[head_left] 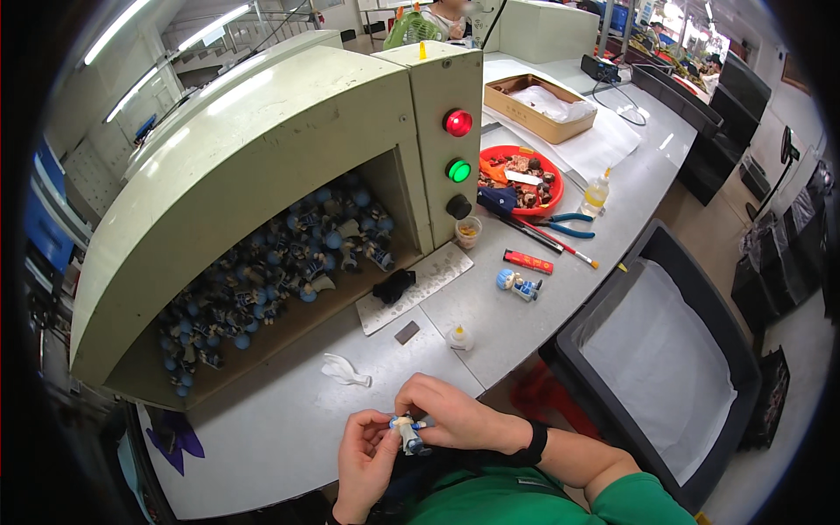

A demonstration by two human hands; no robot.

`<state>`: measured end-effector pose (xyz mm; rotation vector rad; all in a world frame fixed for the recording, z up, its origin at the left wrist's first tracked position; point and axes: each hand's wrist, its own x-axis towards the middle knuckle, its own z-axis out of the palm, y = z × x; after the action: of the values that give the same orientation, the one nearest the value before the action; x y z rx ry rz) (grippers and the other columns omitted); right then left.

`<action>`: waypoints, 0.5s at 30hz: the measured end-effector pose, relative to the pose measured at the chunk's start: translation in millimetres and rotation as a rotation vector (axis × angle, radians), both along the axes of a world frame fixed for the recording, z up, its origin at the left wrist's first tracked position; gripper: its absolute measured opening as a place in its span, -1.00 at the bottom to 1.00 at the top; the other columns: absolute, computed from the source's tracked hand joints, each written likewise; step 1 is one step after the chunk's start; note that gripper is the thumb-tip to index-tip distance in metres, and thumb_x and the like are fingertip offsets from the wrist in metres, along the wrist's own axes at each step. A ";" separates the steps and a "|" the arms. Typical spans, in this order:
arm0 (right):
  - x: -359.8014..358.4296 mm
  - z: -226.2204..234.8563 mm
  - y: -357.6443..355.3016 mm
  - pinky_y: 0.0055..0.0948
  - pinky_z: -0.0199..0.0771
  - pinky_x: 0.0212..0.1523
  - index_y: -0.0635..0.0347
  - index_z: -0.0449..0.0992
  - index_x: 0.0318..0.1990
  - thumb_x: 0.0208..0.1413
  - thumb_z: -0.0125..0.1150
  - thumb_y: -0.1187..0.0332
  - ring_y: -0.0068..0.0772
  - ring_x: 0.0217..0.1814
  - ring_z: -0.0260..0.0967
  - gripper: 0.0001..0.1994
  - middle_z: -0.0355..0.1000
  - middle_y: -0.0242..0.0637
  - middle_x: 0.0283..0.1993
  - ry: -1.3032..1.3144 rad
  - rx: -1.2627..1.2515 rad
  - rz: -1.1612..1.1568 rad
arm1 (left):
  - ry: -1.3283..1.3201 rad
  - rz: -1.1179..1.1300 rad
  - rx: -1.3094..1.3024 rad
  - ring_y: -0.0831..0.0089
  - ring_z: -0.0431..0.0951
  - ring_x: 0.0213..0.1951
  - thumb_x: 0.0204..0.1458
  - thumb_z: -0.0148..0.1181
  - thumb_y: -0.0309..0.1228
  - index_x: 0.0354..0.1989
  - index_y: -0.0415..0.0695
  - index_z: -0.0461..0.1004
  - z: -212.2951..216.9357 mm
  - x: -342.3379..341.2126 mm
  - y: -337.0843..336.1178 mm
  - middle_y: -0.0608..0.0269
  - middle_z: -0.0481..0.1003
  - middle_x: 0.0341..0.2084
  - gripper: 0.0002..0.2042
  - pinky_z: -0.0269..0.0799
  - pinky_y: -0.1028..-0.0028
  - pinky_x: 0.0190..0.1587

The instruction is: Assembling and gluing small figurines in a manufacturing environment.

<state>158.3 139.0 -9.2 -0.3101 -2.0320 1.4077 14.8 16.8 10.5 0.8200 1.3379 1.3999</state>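
Close to my body, above the table's near edge, I hold a small blue and white figurine (408,430) in both hands. My left hand (366,455) grips it from the left, thumb against its front. From the right, my right hand (451,418) pinches its upper part and side, and the fingers cover some of it. A similar blue-haired figurine (519,284) lies on the table farther right. Just beyond my hands are a crumpled white glove-like piece (346,369) and a small white dropper bottle (459,338).
A pale machine (262,114) holds many blue figurines (280,254) in its opening. Right of it are a red bowl (553,188) of small parts, pliers (569,226), a clear bottle (596,192) and a cardboard box (542,122). A black lined bin (674,359) stands beside the table.
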 end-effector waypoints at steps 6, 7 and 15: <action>-0.1 5.0 0.8 -0.41 0.39 -0.18 0.26 0.37 -0.19 -0.22 0.19 0.65 -0.29 -0.22 0.32 -0.66 0.29 -0.23 -0.22 -0.026 -0.016 0.007 | 0.011 0.008 0.004 0.59 0.48 -0.18 0.17 0.10 -0.59 -0.03 -0.20 0.25 -2.1 -0.6 -0.3 0.18 0.45 -0.18 -0.76 0.41 0.63 -0.15; -0.1 5.0 1.2 -0.41 0.39 -0.19 0.26 0.37 -0.19 -0.22 0.18 0.65 -0.29 -0.22 0.32 -0.66 0.29 -0.23 -0.22 -0.024 -0.030 0.009 | 0.022 0.003 0.001 0.59 0.48 -0.18 0.17 0.09 -0.59 -0.03 -0.20 0.25 -2.3 -0.7 0.1 0.18 0.45 -0.17 -0.76 0.41 0.63 -0.14; 0.5 5.5 3.2 -0.41 0.39 -0.18 0.25 0.37 -0.19 -0.22 0.19 0.65 -0.30 -0.22 0.32 -0.66 0.29 -0.23 -0.22 -0.030 -0.020 0.008 | -0.003 0.018 -0.005 0.59 0.48 -0.18 0.16 0.09 -0.60 -0.04 -0.19 0.26 0.5 1.9 2.5 0.20 0.45 -0.20 -0.77 0.40 0.63 -0.14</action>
<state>158.8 142.1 -3.7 -0.3336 -2.0466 1.4369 16.7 19.3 11.0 0.8043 1.3494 1.4102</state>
